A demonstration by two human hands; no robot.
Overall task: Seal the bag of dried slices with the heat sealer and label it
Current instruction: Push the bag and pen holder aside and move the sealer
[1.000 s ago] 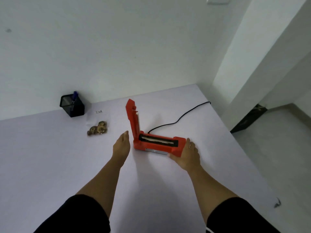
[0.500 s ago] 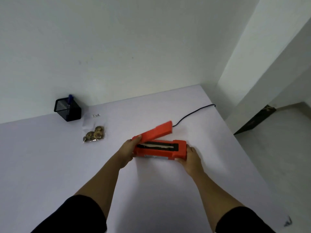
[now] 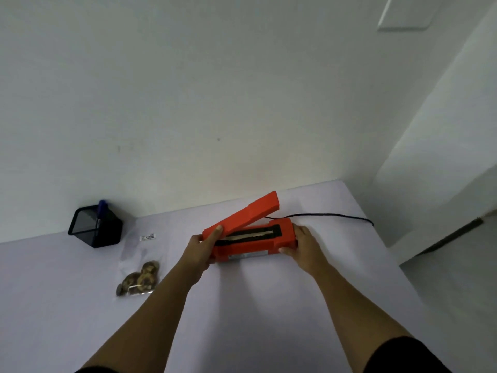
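Positioning the heat sealer (image 3: 252,239), we gripped its left end with the left hand (image 3: 200,247), which also touched the half-raised lid (image 3: 242,218). The right hand (image 3: 304,244) clasped its right end. The bag of dried slices (image 3: 139,275) lay untouched at the sealer's 8 o'clock. Judged: setup step. Next, free one hand and lay the bag mouth across the strip (image 3: 250,235).

The left hand (image 3: 200,251) covers the hinge end of the heat sealer (image 3: 252,239); the right hand (image 3: 305,246) hides its other end. Print on the label (image 3: 148,237) is too small to read. The pen holder (image 3: 94,230) conceals most of the pen (image 3: 102,207), and the cord (image 3: 336,215) vanishes past the table's (image 3: 242,319) edge.
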